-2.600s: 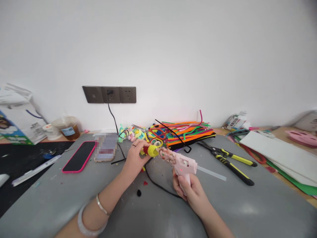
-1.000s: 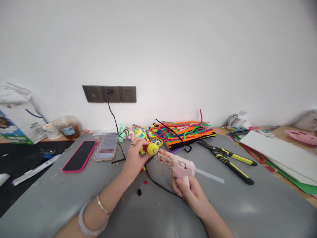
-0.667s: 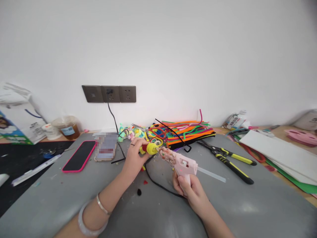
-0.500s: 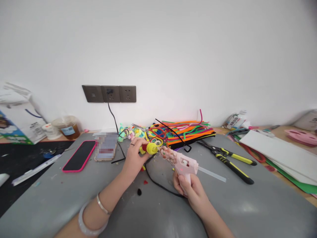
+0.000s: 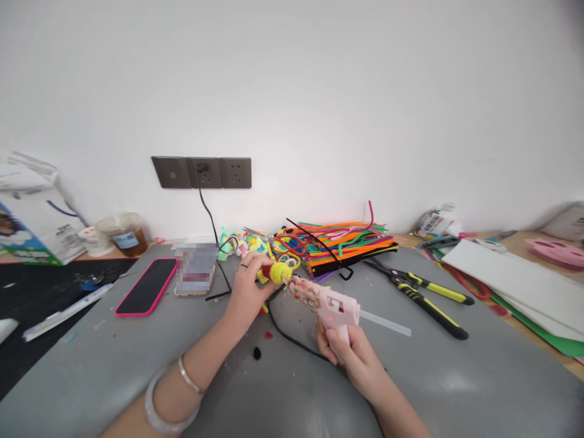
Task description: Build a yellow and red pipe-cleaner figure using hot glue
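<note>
My left hand [image 5: 250,285] is closed on a small yellow and red craft piece [image 5: 280,273] that looks wound from pipe cleaner. In my right hand [image 5: 344,350] is a pink hot glue gun [image 5: 336,304], gripped by its handle. Old glue coats its front end, and the nozzle points left at the yellow part, touching it or very close. A clear glue stick [image 5: 387,323] juts from the gun's back. Below the hands, a red scrap [image 5: 269,335] and a black oval bit [image 5: 257,353] lie on the grey mat [image 5: 219,389].
Pipe cleaners [image 5: 351,243] are heaped against the wall, with small coloured pieces [image 5: 246,243] beside them. Yellow-black pliers [image 5: 417,295] lie right, near white sheets [image 5: 506,280]. Left are a pink-cased phone [image 5: 146,288], another phone [image 5: 196,271] and a drink cup [image 5: 125,236]. A black cord [image 5: 292,340] crosses the mat.
My right hand has moved the glue gun slightly left and down, its nozzle shifting along the lower side of the yellow part. My left hand has stayed almost still.
</note>
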